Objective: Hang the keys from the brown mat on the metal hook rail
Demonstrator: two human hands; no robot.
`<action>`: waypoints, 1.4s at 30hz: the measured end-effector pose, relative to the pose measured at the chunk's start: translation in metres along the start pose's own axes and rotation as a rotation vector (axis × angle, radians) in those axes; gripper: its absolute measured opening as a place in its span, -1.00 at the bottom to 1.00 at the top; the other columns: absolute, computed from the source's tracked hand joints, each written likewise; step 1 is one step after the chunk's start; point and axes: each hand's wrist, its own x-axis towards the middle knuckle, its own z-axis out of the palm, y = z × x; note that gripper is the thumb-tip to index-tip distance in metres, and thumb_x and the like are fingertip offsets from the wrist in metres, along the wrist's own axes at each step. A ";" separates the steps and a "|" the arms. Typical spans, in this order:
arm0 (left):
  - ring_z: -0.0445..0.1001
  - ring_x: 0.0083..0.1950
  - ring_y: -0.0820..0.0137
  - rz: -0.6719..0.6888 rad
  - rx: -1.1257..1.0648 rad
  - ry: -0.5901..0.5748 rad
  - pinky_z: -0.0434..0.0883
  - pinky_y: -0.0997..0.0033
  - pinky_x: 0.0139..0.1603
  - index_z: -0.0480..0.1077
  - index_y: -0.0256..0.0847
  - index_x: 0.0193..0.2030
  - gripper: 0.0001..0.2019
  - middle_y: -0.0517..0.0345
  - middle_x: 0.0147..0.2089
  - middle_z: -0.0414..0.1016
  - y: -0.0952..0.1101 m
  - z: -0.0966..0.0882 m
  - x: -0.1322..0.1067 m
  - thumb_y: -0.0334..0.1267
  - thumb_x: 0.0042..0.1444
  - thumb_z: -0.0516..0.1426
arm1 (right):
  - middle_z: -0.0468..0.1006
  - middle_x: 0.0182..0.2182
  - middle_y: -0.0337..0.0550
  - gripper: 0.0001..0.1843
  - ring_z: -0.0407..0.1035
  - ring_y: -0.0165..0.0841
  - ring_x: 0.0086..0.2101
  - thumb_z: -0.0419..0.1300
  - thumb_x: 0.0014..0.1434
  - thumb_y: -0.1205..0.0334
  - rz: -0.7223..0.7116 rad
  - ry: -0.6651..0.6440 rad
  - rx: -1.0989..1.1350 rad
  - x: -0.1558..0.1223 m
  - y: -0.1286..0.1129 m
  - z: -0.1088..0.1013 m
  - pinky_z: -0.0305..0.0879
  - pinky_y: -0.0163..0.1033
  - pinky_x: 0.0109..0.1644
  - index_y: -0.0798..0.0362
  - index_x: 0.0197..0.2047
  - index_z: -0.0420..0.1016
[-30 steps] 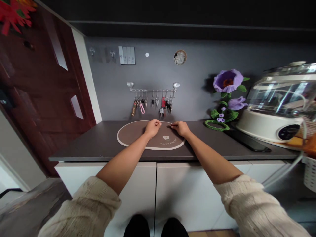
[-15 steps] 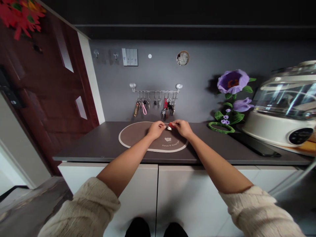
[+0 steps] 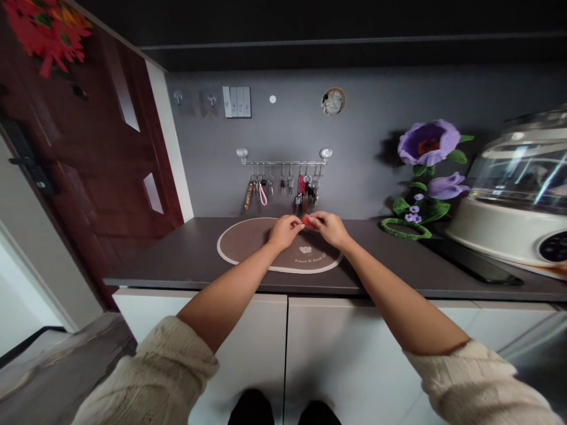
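Red item (image 3: 309,221) held at the mat's (image 3: 248,241) far edge, its silver part hidden since half a second ago.
Open counter (image 3: 163,251) is left before the mat and leftward. The item is pinched by the right hand (image 3: 330,228); the left hand (image 3: 284,232) has been brought nearer, its grasp untellable. Behind, keys (image 3: 302,189) are hung; rightward, room is bounded by the flower (image 3: 429,144).

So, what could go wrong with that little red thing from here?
Two things, perhaps. The small red item is pinched in the fingertips of the right hand, with the left hand's fingertips close by, so it might slip and drop onto the oval mat. Also, the hanging keys dangle from the wall rail just above the hands in this view; a careless upward move could knock some loose.
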 end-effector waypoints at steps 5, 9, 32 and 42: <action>0.30 -0.35 0.47 0.019 0.101 0.002 0.25 0.48 -0.28 0.41 -0.24 -0.37 -0.88 0.13 -0.38 0.40 0.002 -0.003 -0.001 -0.29 0.00 0.07 | 0.53 -0.31 -0.15 -0.78 0.36 -0.39 -0.32 0.04 0.08 0.23 -0.035 0.017 -0.050 0.000 0.002 0.001 0.20 -0.30 -0.18 0.09 -0.28 0.48; 0.31 -0.30 0.43 0.067 0.200 -0.008 0.23 0.45 -0.23 0.41 -0.22 -0.36 -0.87 0.11 -0.35 0.40 0.005 -0.007 -0.002 -0.31 0.03 0.04 | 0.52 -0.33 -0.14 -0.80 0.36 -0.42 -0.35 0.05 0.06 0.26 -0.001 0.043 -0.005 0.002 0.007 0.003 0.21 -0.31 -0.20 0.10 -0.27 0.45; 0.27 -0.43 0.52 -0.162 -0.491 0.113 0.22 0.50 -0.32 0.33 -0.29 -0.44 -0.91 0.21 -0.47 0.36 0.000 0.001 0.004 -0.31 -0.06 0.07 | 0.47 -0.44 -0.21 -0.81 0.30 -0.48 -0.45 0.16 -0.07 0.20 0.139 -0.099 0.438 0.000 0.003 0.010 0.21 -0.33 -0.27 0.12 -0.36 0.40; 0.27 -0.44 0.53 -0.164 -0.626 0.078 0.23 0.49 -0.30 0.34 -0.28 -0.45 -0.83 0.21 -0.48 0.36 0.005 0.000 0.002 -0.20 -0.10 0.12 | 0.42 -0.53 -0.25 -0.75 0.27 -0.47 -0.48 0.19 -0.11 0.10 0.045 -0.079 0.493 0.001 0.003 0.011 0.20 -0.31 -0.29 0.12 -0.43 0.37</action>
